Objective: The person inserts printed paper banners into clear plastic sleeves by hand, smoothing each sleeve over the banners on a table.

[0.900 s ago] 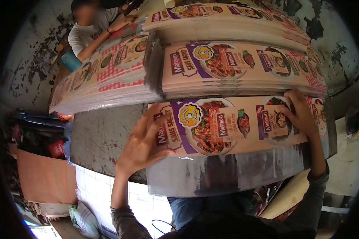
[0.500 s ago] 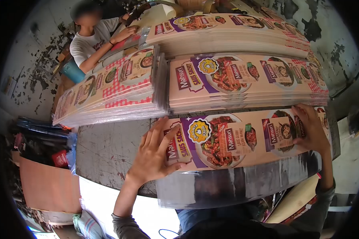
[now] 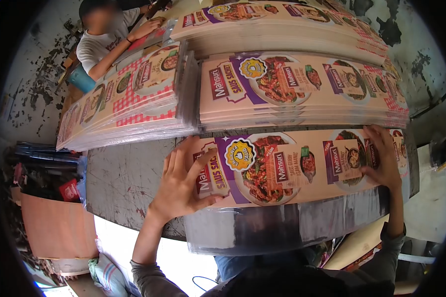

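Note:
A long printed food-sauce sheet lies in front of me near the table's front edge. Clear plastic extends from under its near side and overhangs that edge. Across the sheet's left end rests my left hand, open, its fingers spread towards the far edge and thumb by the near edge. My right hand is open over the right part, fingertips at the far edge and thumb on the printed face. Whether anything lies beneath the sheet is hidden.
Behind the sheet stands a stack of matching printed sheets, with a taller stack beyond. A plastic-wrapped stack sits at the left on the scratched grey table. At the far left, another person reaches towards a red item.
The view has shifted slightly, so the stacks and sheet appear a little further left and higher. Both hands keep nearly the same places on the sheet.

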`<state>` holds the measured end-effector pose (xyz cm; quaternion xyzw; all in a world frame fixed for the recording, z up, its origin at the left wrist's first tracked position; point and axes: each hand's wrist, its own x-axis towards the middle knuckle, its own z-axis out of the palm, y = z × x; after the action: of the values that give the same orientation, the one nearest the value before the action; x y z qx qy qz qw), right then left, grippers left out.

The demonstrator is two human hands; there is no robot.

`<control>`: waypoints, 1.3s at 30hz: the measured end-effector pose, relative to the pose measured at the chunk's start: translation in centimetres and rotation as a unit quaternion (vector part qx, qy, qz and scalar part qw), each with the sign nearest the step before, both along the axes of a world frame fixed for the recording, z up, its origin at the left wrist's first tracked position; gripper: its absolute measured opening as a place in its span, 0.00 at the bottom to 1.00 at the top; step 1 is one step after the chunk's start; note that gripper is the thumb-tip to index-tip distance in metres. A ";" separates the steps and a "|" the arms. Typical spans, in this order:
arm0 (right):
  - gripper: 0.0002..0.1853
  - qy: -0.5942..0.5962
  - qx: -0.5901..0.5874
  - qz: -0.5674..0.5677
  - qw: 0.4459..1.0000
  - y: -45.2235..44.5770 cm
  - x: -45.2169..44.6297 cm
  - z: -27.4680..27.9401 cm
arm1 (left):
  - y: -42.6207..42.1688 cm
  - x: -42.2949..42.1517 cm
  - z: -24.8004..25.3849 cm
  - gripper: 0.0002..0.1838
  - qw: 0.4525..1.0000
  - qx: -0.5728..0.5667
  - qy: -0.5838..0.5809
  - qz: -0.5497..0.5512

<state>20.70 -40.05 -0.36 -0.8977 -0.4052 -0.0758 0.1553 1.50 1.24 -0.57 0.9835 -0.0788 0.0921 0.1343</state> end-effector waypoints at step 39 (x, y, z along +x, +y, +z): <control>0.47 -0.024 -0.043 -0.099 0.994 -5.7 -1.5 0.1 | -2.4 -2.2 0.3 0.53 0.999 -0.002 -0.029 0.039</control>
<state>19.19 -45.75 -0.22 -0.9372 -0.3206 -0.0953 0.0988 -0.71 -1.19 -0.27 0.9824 -0.0436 0.1262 0.1306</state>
